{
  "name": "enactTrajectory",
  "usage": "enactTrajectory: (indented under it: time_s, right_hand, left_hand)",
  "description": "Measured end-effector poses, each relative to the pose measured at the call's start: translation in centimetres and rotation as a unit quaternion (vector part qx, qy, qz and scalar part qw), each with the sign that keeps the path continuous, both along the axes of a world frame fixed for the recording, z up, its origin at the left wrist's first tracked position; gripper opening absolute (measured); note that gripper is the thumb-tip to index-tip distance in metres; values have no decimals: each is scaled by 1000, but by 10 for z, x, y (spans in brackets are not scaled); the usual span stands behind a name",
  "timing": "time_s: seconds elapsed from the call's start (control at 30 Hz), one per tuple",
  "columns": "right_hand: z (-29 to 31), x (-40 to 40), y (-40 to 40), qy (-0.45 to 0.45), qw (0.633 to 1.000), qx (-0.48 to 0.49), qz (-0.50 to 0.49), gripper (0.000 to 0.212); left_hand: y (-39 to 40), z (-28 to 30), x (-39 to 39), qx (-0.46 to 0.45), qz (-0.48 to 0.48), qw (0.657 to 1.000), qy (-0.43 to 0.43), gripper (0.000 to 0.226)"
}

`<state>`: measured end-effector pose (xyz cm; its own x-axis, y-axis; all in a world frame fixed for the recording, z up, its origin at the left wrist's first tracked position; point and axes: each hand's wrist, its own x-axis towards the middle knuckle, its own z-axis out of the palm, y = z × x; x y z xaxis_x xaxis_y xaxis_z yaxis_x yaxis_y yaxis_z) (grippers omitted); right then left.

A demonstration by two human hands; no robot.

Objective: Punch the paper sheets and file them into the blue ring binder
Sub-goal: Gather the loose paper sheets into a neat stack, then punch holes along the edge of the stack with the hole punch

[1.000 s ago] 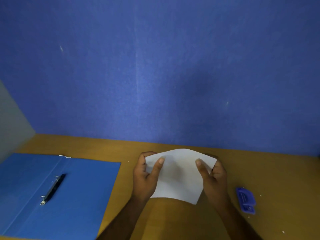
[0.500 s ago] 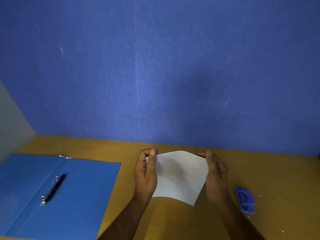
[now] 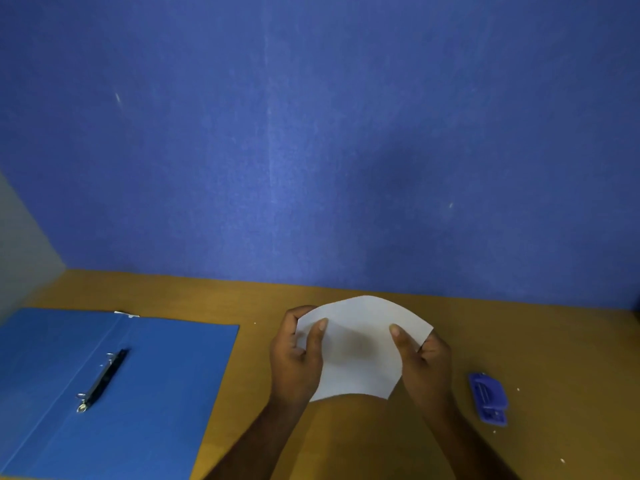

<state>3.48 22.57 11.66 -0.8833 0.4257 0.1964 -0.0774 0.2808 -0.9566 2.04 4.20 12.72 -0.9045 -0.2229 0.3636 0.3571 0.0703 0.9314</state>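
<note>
A white paper sheet (image 3: 360,348) is held above the wooden desk (image 3: 554,341), bowed upward across its middle. My left hand (image 3: 294,362) grips its left edge with the thumb on top. My right hand (image 3: 424,368) grips the right edge the same way. The blue ring binder (image 3: 166,393) lies open flat at the left, its black and metal ring mechanism (image 3: 102,379) showing with nothing on the rings. A small blue hole punch (image 3: 488,398) rests on the desk just right of my right hand.
A blue partition wall (image 3: 311,133) stands along the desk's far edge and a grey panel (image 3: 20,244) closes the left side. Tiny white paper specks lie near the punch.
Half a second ago the thumbs pinched the sheet's top edge with its sides drawn in. Now the thumbs lie on its face again and the sheet spreads wider, as it did a second ago.
</note>
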Motion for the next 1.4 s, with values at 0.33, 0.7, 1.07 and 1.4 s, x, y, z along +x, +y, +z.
enactTrajectory:
  time_s: [0.33, 0.7, 1.07, 1.4]
  right_hand:
    - [-46, 2, 6, -94, 995, -17, 13, 31]
    - [-82, -16, 22, -157, 984, -34, 75, 16]
    - [-79, -11, 77, -273, 951, -74, 124, 17]
    - [-96, 9, 204, -290, 936, 132, -147, 12]
  left_hand:
    - [-4, -49, -2, 10, -22, 994, -103, 33]
    - [-9, -79, -23, -10, -32, 978, -207, 27]
    - [35, -108, -46, -35, -37, 953, -298, 33]
    - [99, -136, -45, -41, -40, 920, -388, 38]
